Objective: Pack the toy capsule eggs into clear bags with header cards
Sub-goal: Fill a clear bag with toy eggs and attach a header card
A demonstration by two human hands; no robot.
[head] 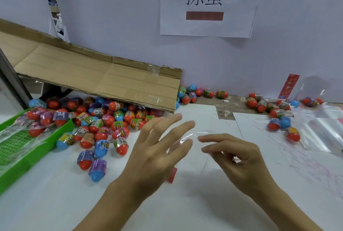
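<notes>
Spanning the whole workspace, the white table (185, 203) carries a flattened cardboard sheet (92, 75) sloping down from the left. A paper sign (206, 6) hangs on the wall behind. A green tray (27, 154) sits at the left edge. Beside it lies the main heap of capsule eggs (104, 127); a smaller group lies far right by a stack of clear bags (323, 134). Between the hands, one clear bag (191, 149) with a red header card (172, 175) is held above the table centre. The left hand (156, 152), fingers extended, supports it. The right hand (239, 158) has curled fingers; its grip cannot be confirmed.
</notes>
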